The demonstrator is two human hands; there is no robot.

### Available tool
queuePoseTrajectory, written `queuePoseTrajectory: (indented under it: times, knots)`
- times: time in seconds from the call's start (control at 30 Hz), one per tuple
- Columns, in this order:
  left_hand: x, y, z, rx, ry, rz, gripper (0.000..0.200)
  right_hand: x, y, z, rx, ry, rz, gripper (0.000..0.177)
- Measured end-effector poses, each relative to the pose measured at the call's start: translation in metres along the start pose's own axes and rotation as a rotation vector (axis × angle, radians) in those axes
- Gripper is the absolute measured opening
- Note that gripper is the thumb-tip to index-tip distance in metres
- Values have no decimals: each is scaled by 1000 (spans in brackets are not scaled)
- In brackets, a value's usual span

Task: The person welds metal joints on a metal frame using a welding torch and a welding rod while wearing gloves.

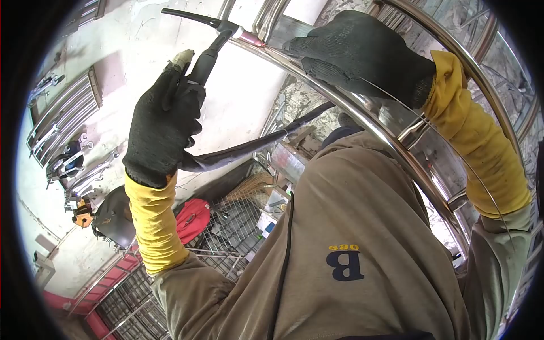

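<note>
In the head view my left hand [161, 122], in a black glove with a yellow cuff, is closed around the handle of a TIG welding torch [211, 55]. The torch's pink nozzle [251, 38] points at a shiny metal tube [317, 85], close to its surface. A dark sleeved cable [255, 144] trails from below this hand to the right. My right hand [368, 56], gloved alike, lies over the tube with its fingers pinched on a thin filler rod [447, 141]. The rod's front end comes near the nozzle; its long tail runs back past my right forearm.
A curved tube [453, 42] and short crossbars [415, 129] join the metal frame on the right. Wrenches [93, 173] hang on the pale wall at left. A red cloth [192, 220] and a wire rack [229, 224] stand beyond my left forearm.
</note>
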State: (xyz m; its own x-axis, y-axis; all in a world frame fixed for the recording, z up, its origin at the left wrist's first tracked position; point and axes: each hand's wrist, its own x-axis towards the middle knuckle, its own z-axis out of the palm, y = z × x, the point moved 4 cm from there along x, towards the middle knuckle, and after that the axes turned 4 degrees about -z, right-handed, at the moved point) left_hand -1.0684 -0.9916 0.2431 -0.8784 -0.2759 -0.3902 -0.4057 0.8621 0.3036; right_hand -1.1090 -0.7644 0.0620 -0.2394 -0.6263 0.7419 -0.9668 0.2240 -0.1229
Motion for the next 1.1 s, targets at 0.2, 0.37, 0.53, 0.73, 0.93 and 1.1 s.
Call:
queuePoseTrajectory:
  times: [0.2,0.37,0.53,0.73,0.93,1.1]
  knots:
    - [-5,-3,5,17,50,90,53,-30,10,30,-267,63,-12,37]
    - [-3,-4,6,-88,22,2,54,2,3,-4,15,18,52,36]
    - [-4,-6,7,-102,26,-27,56,1,0,-1,36,76,-32,34]
    - [-6,-2,7,-41,55,2,57,-2,-1,-2,8,52,-96,32]
    - [-10,-2,11,-36,69,20,52,-10,4,-3,-84,38,-174,32]
    - [-16,2,16,204,123,195,50,-29,19,27,-80,74,34,38]
